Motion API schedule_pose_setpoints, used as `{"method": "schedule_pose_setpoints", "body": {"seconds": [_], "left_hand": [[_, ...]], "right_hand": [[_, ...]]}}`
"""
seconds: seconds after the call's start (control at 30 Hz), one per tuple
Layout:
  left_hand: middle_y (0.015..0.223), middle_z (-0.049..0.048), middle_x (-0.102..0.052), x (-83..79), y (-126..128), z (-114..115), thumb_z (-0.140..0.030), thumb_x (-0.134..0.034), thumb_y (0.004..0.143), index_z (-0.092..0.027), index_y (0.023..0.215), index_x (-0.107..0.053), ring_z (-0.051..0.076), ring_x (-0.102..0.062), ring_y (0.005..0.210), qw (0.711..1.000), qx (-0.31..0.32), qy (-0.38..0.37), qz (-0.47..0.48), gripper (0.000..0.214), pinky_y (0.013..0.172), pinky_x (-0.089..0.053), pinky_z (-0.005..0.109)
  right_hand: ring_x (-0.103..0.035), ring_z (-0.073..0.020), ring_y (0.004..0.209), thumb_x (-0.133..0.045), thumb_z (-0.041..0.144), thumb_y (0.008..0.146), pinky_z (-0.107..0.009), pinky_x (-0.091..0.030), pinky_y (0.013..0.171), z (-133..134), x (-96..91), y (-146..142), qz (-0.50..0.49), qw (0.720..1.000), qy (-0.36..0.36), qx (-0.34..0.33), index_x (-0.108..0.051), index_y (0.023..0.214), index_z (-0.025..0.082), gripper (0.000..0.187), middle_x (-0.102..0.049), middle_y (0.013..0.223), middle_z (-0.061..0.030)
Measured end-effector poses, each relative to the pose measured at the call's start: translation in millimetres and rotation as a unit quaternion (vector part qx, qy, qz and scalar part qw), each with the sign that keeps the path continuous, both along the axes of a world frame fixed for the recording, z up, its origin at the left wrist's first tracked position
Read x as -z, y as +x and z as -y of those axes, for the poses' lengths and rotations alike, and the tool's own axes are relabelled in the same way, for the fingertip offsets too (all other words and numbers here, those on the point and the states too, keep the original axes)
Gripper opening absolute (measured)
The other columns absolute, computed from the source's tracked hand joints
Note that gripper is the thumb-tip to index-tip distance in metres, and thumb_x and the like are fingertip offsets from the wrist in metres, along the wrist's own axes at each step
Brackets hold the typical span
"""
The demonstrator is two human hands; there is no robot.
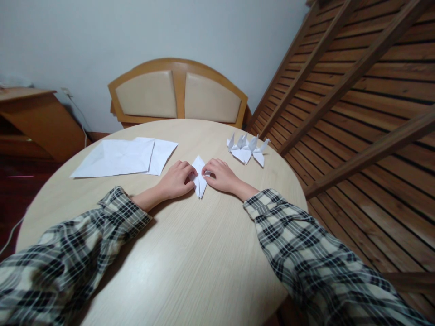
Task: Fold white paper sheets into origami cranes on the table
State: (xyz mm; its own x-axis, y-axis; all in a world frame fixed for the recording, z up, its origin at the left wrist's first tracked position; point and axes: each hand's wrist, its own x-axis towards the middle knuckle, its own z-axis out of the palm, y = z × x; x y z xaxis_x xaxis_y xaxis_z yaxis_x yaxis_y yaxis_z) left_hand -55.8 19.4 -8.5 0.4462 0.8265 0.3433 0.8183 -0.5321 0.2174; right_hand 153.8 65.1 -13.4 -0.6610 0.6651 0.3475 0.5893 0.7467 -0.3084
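A white piece of folded paper [200,184], shaped like a narrow diamond with a slit at its near end, lies on the table between my hands. My left hand [176,179] grips its left edge, thumb and fingers curled at the paper. From the other side, my right hand [220,175] pinches the right edge, fingertips close to the centre line. Parts of both side corners are hidden under my fingers. Several finished white paper cranes [245,149] stand in a cluster beyond my right hand.
The round wooden table [190,258] carries a stack of white paper sheets [115,157] at its left. Behind it stands a padded headboard-like chair back [180,90]. A slatted wooden panel [360,113] rises close on the right, and a brown cabinet [32,122] is at far left.
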Motion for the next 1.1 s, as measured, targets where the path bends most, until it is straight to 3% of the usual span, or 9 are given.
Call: {"method": "schedule_pose_setpoints", "body": {"seconds": [0.27, 0.63, 1.1], "left_hand": [[0.099, 0.0151, -0.060, -1.9, 1.8, 1.8, -0.034, -0.046, 0.083, -0.010, 0.102, -0.063, 0.030, -0.052, 0.095, 0.999, 0.002, 0.000, -0.036, 0.035, 0.091, -0.044, 0.047], [0.106, 0.0133, -0.060, -4.5, -3.4, 2.0, -0.050, -0.058, 0.077, -0.016, 0.106, -0.060, 0.032, -0.052, 0.103, 0.999, 0.019, -0.025, -0.030, 0.044, 0.096, -0.042, 0.050], [0.106, 0.0134, -0.059, -4.5, -4.5, 1.2, -0.055, -0.055, 0.081, -0.015, 0.112, -0.060, 0.031, -0.051, 0.101, 0.998, 0.030, -0.015, -0.050, 0.051, 0.094, -0.042, 0.048]], "right_hand": [[-0.050, -0.0224, 0.102, -0.054, 0.026, 0.089, -0.036, -0.035, 0.093, -0.2, 0.7, 0.2, 0.001, 1.000, 0.002, 0.001, -0.065, 0.096, 0.021, 0.014, -0.059, 0.101, -0.0065], [-0.050, -0.0225, 0.102, -0.054, 0.026, 0.089, -0.036, -0.035, 0.092, -0.8, 1.1, 0.5, 0.000, 1.000, 0.005, 0.000, -0.065, 0.096, 0.022, 0.014, -0.059, 0.101, -0.0062], [-0.050, -0.0223, 0.103, -0.054, 0.031, 0.092, -0.037, -0.036, 0.096, -1.3, 1.1, 1.3, 0.002, 1.000, 0.000, -0.008, -0.070, 0.111, 0.022, 0.026, -0.059, 0.104, -0.0071]]}}
